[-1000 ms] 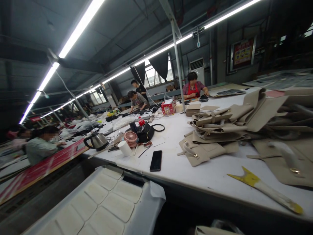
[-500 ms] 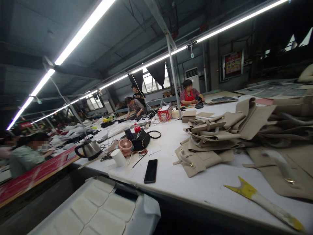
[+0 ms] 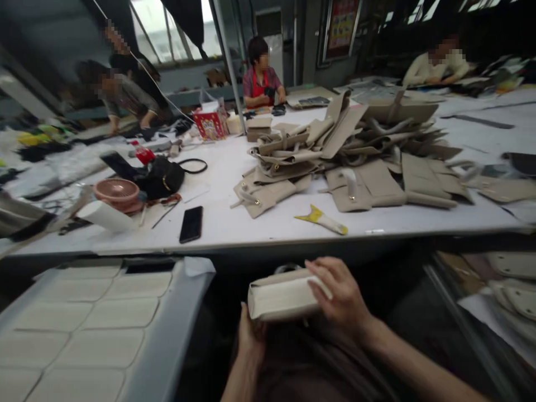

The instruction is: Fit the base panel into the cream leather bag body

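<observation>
Low in the middle of the view, a beige handbag (image 3: 285,298) lies between my two hands above my lap, its pale flat side facing me. My left hand (image 3: 251,335) grips its left end from below, the fingers partly hidden behind it. Across its right end, my right hand (image 3: 341,293) is closed with the fingers bent over the top edge. A dark loop, perhaps its handle, shows behind the bag. To the left stands a grey bin (image 3: 176,312) holding rows of pale beige bag pieces (image 3: 103,346).
The white table (image 3: 226,231) ahead bears a phone (image 3: 191,224), a yellow-ended tool (image 3: 321,219), piled beige bag parts (image 3: 364,181), a pink fan (image 3: 118,194) and a white cup (image 3: 106,216). More flat parts (image 3: 515,290) lie at right. Several people work beyond.
My view has swung right and down. Both hands, out of view before, now show with the beige handbag between them.
</observation>
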`<state>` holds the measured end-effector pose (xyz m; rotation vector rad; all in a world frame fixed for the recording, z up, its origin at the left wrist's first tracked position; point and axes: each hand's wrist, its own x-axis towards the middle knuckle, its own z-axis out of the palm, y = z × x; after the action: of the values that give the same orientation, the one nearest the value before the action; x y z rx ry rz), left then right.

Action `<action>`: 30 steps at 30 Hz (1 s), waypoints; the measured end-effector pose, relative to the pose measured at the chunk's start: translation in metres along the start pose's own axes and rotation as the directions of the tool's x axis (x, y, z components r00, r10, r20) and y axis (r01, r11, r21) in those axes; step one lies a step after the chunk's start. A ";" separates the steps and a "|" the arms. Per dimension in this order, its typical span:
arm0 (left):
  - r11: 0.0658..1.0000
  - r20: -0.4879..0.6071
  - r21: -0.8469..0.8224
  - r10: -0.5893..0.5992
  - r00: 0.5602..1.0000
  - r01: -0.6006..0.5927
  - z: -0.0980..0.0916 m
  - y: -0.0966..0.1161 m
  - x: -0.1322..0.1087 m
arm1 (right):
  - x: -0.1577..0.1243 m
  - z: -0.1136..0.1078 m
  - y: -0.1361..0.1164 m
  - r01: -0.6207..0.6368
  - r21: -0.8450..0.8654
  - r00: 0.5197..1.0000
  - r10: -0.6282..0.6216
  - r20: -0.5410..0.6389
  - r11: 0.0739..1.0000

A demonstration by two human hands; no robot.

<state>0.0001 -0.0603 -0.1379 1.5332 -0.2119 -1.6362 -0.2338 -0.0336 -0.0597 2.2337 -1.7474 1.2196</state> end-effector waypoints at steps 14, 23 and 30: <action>-0.358 0.831 0.556 0.266 0.489 -0.750 0.009 0.090 -0.041 | 0.083 0.030 0.160 -0.215 -0.456 0.859 0.389 0.332 0.863; -0.539 0.912 0.246 -0.153 0.381 -0.805 0.079 0.092 -0.030 | 0.093 0.004 0.153 -0.386 -0.336 0.743 0.505 0.439 0.859; -0.059 0.930 0.307 -0.195 0.313 -0.950 0.122 0.072 -0.015 | -0.007 -0.033 0.117 -0.791 0.049 0.586 0.733 0.346 0.609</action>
<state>-0.0754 -0.1454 -0.0527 0.7808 -2.6928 -1.2413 -0.3501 -0.0539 -0.0889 1.8000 -3.0581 1.2245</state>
